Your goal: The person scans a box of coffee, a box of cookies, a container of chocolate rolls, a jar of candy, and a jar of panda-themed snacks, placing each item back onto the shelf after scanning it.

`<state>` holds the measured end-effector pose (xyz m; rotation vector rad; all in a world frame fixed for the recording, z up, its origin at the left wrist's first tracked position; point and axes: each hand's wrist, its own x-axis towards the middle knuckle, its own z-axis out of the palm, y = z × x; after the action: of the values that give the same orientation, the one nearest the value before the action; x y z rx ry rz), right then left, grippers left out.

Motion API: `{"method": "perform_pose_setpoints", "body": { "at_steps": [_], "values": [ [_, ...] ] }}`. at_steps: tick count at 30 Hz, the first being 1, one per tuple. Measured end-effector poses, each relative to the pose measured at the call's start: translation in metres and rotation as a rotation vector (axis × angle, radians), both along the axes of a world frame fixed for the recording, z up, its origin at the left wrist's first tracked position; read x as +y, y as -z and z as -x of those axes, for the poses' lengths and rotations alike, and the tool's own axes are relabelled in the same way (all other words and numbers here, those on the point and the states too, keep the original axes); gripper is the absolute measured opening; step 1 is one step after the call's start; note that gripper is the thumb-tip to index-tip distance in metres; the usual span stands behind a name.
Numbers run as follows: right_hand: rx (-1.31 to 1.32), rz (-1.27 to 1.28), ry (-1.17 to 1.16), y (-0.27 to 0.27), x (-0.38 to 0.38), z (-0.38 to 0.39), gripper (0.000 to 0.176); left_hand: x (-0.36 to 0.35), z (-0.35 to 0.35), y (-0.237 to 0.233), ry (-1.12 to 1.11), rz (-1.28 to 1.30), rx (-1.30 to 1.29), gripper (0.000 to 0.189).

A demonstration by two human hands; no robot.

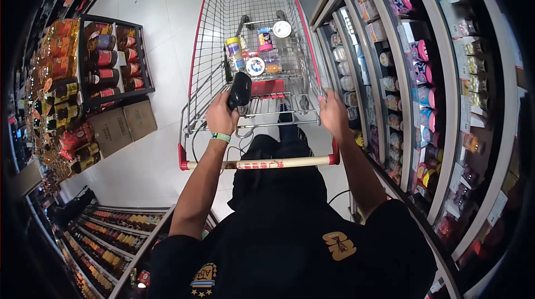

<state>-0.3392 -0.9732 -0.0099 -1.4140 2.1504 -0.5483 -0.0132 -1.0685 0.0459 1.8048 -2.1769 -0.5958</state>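
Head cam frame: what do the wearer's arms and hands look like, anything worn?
Both hands are bare, no gloves: left hand, right hand. A light green wristband circles the left wrist; no band shows on the right. Forearms are uncovered up to short black sleeves. The black shirt carries a gold emblem toward the right shoulder and a crest with stars toward the left.

Cart (196, 37) is silver wire with a red rim and red corners. Its handle (262, 163) is cream with red lettering. The scanner (240, 90) in my left hand (222, 114), over the cart's near end, is plain black, and my wristband (220, 137) is bright green. My shirt (278, 232) is black with gold badges.

Inside the cart there's a yellow-lidded jar (234, 45), a pink-lidded jar (264, 40) and a white lid (282, 29). The floor (167, 9) around the cart is glossy white tile. Left of the cart are brown boxes (122, 123) and dark bottles (106, 59) with red labels. Right of it are pink and blue tubs (421, 73).
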Motion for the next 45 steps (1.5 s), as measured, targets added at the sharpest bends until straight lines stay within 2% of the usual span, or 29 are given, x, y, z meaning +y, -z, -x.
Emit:
{"method": "perform_pose_setpoints", "body": {
  "at_steps": [6,9,10,13,16,18,20,22,23,24,26,27,29,30,32,33,35,36,37,38,39,41,42,44,45],
  "values": [
    [-0.013,0.063,0.009,-0.010,-0.053,-0.005,0.037,-0.017,0.005,-0.003,0.007,-0.104,-0.054,0.048],
    [0.117,0.226,-0.046,0.004,-0.072,-0.004,0.044,-0.021,0.003,0.000,0.008,-0.115,-0.007,0.047],
    [0.116,0.311,-0.040,0.003,-0.079,-0.007,0.042,-0.022,0.001,0.003,0.036,-0.070,0.016,0.047],
    [0.135,0.363,-0.097,0.010,-0.103,-0.011,0.038,-0.029,0.000,0.005,0.012,-0.135,0.057,0.046],
    [0.094,0.329,-0.171,0.021,-0.118,-0.038,0.034,-0.028,0.000,0.004,-0.006,-0.120,0.094,0.047],
    [-0.095,0.314,-0.210,0.035,-0.132,-0.063,0.035,-0.032,-0.001,0.002,-0.041,-0.207,0.133,0.047],
    [-0.138,0.227,-0.242,0.058,-0.145,-0.081,0.032,-0.036,-0.003,0.005,-0.036,-0.237,0.110,0.047],
    [-0.237,-0.172,-0.392,0.078,-0.159,-0.091,0.030,-0.040,-0.004,0.009,0.029,-0.213,0.163,0.048],
    [-0.231,-0.196,-0.502,0.092,-0.167,-0.093,0.028,-0.042,-0.003,0.009,0.024,-0.212,0.151,0.049],
    [-0.236,-0.233,-0.512,0.105,-0.178,-0.095,0.028,-0.046,-0.002,0.004,0.009,-0.298,0.152,0.047],
    [-0.142,-0.470,-0.639,0.134,-0.205,-0.104,0.028,-0.041,-0.008,0.018,0.047,-0.238,0.163,0.053],
    [-0.151,-0.497,-0.658,0.156,-0.210,-0.107,0.028,-0.040,-0.011,0.019,0.025,-0.264,0.161,0.053],
    [-0.222,-0.536,-0.459,0.199,-0.222,-0.106,0.033,-0.044,-0.014,0.019,0.055,-0.244,0.186,0.051],
    [-0.222,-0.553,-0.470,0.223,-0.223,-0.104,0.033,-0.045,-0.016,0.021,0.063,-0.203,0.222,0.050],
    [-0.288,-0.622,-0.208,0.281,-0.215,-0.100,0.041,-0.045,-0.017,0.029,0.065,-0.129,0.281,0.050],
    [-0.286,-0.636,-0.217,0.312,-0.211,-0.099,0.041,-0.045,-0.019,0.029,0.079,-0.157,0.280,0.048],
    [-0.264,-0.676,0.012,0.362,-0.200,-0.098,0.046,-0.053,-0.025,0.021,0.106,-0.290,0.307,0.047],
    [-0.261,-0.691,0.006,0.369,-0.200,-0.102,0.046,-0.057,-0.027,0.019,0.113,-0.355,0.338,0.047],
    [-0.282,-0.667,0.109,0.375,-0.200,-0.107,0.043,-0.057,-0.031,0.022,0.149,-0.372,0.342,0.048],
    [-0.300,-0.639,0.215,0.381,-0.200,-0.110,0.041,-0.057,-0.033,0.024,0.166,-0.376,0.350,0.042],
    [-0.296,-0.653,0.214,0.381,-0.204,-0.112,0.041,-0.061,-0.032,0.023,0.162,-0.404,0.359,0.037],
    [-0.600,-0.844,0.443,0.374,-0.220,-0.116,0.036,-0.067,-0.033,0.023,0.157,-0.443,0.371,0.032],
    [-0.595,-0.854,0.447,0.371,-0.226,-0.117,0.036,-0.069,-0.033,0.024,0.173,-0.472,0.372,0.028],
    [-0.839,-0.767,0.731,0.378,-0.235,-0.123,0.035,-0.071,-0.034,0.028,0.186,-0.514,0.368,0.025],
    [-0.842,-0.773,0.734,0.388,-0.237,-0.124,0.035,-0.069,-0.034,0.027,0.180,-0.522,0.392,0.025]
  ]
}}
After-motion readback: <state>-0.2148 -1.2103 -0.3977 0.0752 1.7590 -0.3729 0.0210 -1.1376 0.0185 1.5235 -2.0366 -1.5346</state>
